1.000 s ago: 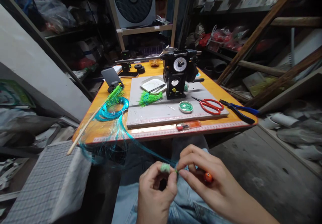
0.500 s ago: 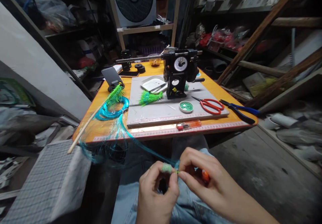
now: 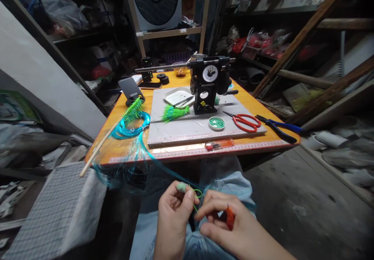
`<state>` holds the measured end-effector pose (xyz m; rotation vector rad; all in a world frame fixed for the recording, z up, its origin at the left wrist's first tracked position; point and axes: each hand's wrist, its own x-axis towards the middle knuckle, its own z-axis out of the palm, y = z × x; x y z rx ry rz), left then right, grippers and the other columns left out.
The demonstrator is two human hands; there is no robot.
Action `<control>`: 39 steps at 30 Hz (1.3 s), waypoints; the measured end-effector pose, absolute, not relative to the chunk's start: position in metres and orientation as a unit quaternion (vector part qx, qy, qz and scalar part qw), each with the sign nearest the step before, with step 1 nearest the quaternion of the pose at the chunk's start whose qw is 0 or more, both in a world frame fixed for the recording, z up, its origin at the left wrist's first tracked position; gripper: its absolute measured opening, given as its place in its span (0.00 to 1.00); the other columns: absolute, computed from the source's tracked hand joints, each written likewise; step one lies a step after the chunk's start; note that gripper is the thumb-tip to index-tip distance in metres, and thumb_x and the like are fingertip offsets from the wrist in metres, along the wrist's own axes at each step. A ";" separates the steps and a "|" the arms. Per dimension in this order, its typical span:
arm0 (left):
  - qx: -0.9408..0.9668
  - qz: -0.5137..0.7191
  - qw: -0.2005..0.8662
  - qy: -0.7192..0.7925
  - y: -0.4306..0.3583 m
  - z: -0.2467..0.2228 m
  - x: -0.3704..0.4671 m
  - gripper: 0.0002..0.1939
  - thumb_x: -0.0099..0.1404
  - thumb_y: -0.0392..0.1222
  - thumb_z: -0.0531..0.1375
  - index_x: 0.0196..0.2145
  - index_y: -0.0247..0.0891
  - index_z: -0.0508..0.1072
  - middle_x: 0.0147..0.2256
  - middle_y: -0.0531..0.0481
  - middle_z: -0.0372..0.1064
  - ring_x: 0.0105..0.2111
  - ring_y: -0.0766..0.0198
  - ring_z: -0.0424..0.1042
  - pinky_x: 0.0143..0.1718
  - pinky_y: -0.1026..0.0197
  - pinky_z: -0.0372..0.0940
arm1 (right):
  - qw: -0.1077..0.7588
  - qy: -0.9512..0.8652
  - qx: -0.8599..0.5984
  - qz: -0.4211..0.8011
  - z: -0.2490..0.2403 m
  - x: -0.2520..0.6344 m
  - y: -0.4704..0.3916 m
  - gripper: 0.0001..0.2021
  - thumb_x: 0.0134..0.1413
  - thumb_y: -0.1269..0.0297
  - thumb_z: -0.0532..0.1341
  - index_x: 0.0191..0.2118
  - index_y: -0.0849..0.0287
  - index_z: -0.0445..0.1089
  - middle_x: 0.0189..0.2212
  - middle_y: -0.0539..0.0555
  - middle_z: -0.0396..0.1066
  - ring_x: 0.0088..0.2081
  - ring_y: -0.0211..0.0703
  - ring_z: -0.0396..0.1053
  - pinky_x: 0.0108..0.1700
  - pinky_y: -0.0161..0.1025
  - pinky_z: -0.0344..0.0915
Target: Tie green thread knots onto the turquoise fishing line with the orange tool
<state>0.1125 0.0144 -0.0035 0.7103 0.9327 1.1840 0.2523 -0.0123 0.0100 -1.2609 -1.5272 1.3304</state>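
Observation:
Over my lap, my left hand pinches a thin green cord between thumb and index finger, and the cord makes a small loop. A pale green wrap covers that index fingertip. My right hand is just to the right, its fingers curled at the cord's lower end, with a small orange tool held in the palm. Teal strands run from a teal coil on the table down toward my hands.
On the orange table stand a black winding machine and a dish of green beads. Red scissors, blue-handled pliers and an orange lighter lie near the front. A wooden stick overhangs the left edge.
My hands have moved slightly apart, with the left tilting and the right shifting lower. The green cord now shows a longer stretch with an open loop.

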 end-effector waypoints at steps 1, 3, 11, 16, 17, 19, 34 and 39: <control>0.317 0.527 0.671 0.414 0.014 -0.003 0.113 0.12 0.57 0.43 0.67 0.24 0.35 0.71 0.22 0.55 0.67 0.24 0.70 0.64 0.28 0.70 0.61 | 0.369 -0.592 -0.498 0.516 0.009 0.251 -0.013 0.04 0.53 0.68 0.64 0.28 0.60 0.73 0.28 0.51 0.67 0.30 0.39 0.66 0.28 0.33 0.61; 0.322 0.531 0.666 0.414 0.013 -0.003 0.114 0.12 0.58 0.42 0.67 0.24 0.35 0.71 0.21 0.55 0.68 0.24 0.71 0.64 0.28 0.70 0.60 | 0.365 -0.598 -0.503 0.506 0.010 0.250 -0.013 0.07 0.54 0.70 0.62 0.25 0.60 0.72 0.27 0.51 0.67 0.29 0.39 0.65 0.27 0.33 0.60; 0.326 0.534 0.652 0.428 0.013 -0.002 0.111 0.13 0.57 0.43 0.68 0.23 0.35 0.71 0.20 0.55 0.69 0.23 0.71 0.63 0.27 0.70 0.59 | 0.335 -0.620 -0.503 0.501 0.014 0.255 -0.013 0.06 0.51 0.72 0.64 0.25 0.61 0.72 0.26 0.50 0.68 0.28 0.38 0.65 0.28 0.33 0.59; 0.322 0.531 0.650 0.437 0.014 -0.003 0.110 0.13 0.56 0.43 0.68 0.23 0.35 0.71 0.20 0.55 0.70 0.22 0.72 0.64 0.26 0.71 0.59 | 0.315 -0.617 -0.503 0.518 0.012 0.256 -0.014 0.06 0.50 0.71 0.65 0.24 0.61 0.73 0.26 0.50 0.67 0.27 0.37 0.64 0.28 0.32 0.58; 0.321 0.532 0.651 0.437 0.014 -0.003 0.110 0.13 0.56 0.43 0.68 0.24 0.35 0.71 0.20 0.55 0.70 0.22 0.72 0.64 0.26 0.71 0.59 | 0.312 -0.617 -0.502 0.520 0.013 0.256 -0.013 0.06 0.50 0.72 0.65 0.24 0.61 0.73 0.26 0.50 0.67 0.27 0.37 0.64 0.28 0.32 0.58; 0.316 0.534 0.652 0.437 0.014 -0.002 0.110 0.13 0.56 0.43 0.69 0.24 0.35 0.71 0.20 0.55 0.70 0.22 0.72 0.63 0.26 0.71 0.59 | 0.310 -0.618 -0.502 0.520 0.014 0.257 -0.013 0.06 0.50 0.71 0.65 0.24 0.61 0.73 0.26 0.50 0.67 0.27 0.37 0.64 0.28 0.32 0.58; 0.320 0.545 0.645 0.430 0.014 -0.004 0.109 0.13 0.57 0.44 0.68 0.23 0.35 0.70 0.20 0.55 0.69 0.22 0.72 0.63 0.27 0.72 0.59 | 0.306 -0.624 -0.505 0.513 0.014 0.260 -0.017 0.06 0.57 0.66 0.61 0.30 0.58 0.69 0.29 0.50 0.65 0.30 0.38 0.64 0.32 0.33 0.60; 0.326 0.582 0.583 0.463 0.013 0.000 0.114 0.12 0.54 0.44 0.69 0.24 0.36 0.72 0.20 0.56 0.69 0.22 0.73 0.65 0.26 0.75 0.60 | 0.304 -0.649 -0.516 0.470 0.022 0.262 -0.018 0.10 0.68 0.60 0.46 0.42 0.54 0.62 0.34 0.51 0.65 0.34 0.41 0.65 0.39 0.36 0.66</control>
